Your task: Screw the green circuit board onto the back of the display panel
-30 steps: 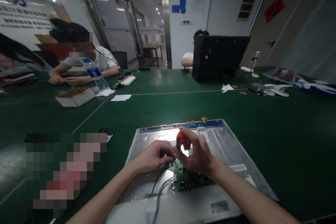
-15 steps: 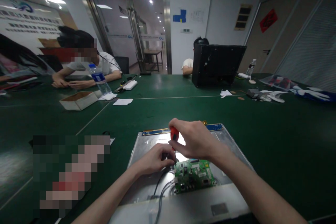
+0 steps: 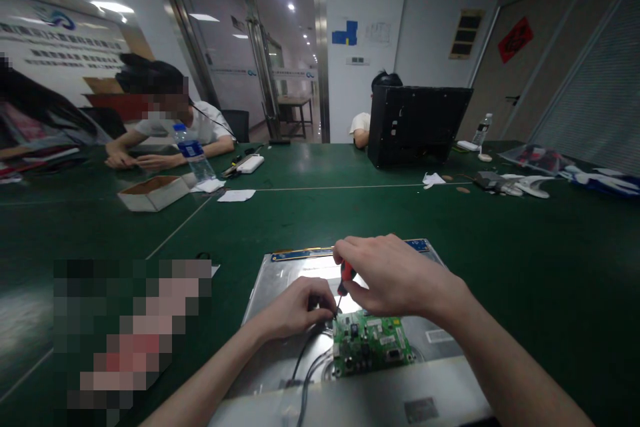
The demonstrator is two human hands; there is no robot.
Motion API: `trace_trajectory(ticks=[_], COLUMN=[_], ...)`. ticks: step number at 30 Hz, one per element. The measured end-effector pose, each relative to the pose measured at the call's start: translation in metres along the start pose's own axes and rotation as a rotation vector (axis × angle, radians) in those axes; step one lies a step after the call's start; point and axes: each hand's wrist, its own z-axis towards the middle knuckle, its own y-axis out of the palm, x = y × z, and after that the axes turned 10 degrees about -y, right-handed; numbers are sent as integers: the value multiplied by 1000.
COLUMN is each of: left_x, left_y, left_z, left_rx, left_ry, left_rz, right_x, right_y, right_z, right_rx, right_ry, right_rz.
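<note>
A silver display panel [image 3: 270, 290] lies on the green table in front of me, with a green circuit board [image 3: 373, 341] on it. My right hand [image 3: 390, 273] is closed round the red handle of a screwdriver [image 3: 346, 272], whose tip points down at the board's upper left corner. Beside that tip, my left hand [image 3: 303, 307] has its fingers curled and pinched together; whatever is between them is too small to make out. Dark cables [image 3: 306, 380] run over the panel left of the board. A blue strip board [image 3: 295, 254] lines the panel's far edge.
An open box [image 3: 153, 195], a water bottle [image 3: 193, 153] and white papers [image 3: 237, 195] stand at the left. Across the table is a black monitor-like case [image 3: 420, 125]. White gloves [image 3: 525, 185] lie at the right. Several people sit around the table.
My right hand has shifted slightly right, and the screwdriver now leans with its handle to the right. The left hand has stayed nearly in place. The view has shifted slightly.
</note>
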Motion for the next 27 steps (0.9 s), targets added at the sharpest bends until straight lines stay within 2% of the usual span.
trace_trajectory(ticks=[6,12,22,27], left_x=[1,5,-2,0], left_y=[0,0,2,1], left_z=[1,1,3,3], left_rx=[14,17,5,-2], left_ry=[-8,-36,-26,-30], left_rz=[-18,13,10,-34], right_x=[1,4,2,0], right_y=[-1,-2,-9,-7], right_z=[3,1,-2,1], right_rx=[1,-45,-71,-55], right_ry=[-27,22,-73,-40], right_rz=[21,18,46,6])
